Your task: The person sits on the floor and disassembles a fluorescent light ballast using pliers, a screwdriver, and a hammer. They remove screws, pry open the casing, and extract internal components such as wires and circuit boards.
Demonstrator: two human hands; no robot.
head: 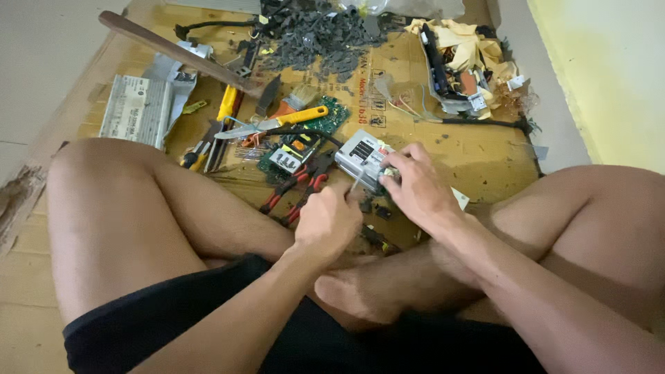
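Our right hand clamps a small grey metal box with a white label on its top, resting on the cardboard sheet. Our left hand is fisted around a thin tool poking at the box. Just left lie red-handled pliers, a green circuit board and a yellow-handled knife; farther left, a grey labelled rectangular package.

A big flat sheet of brown cardboard lies on the floor. The floor beside it is pale grey. A pale yellow wall stands at the right. The light is soft and even.
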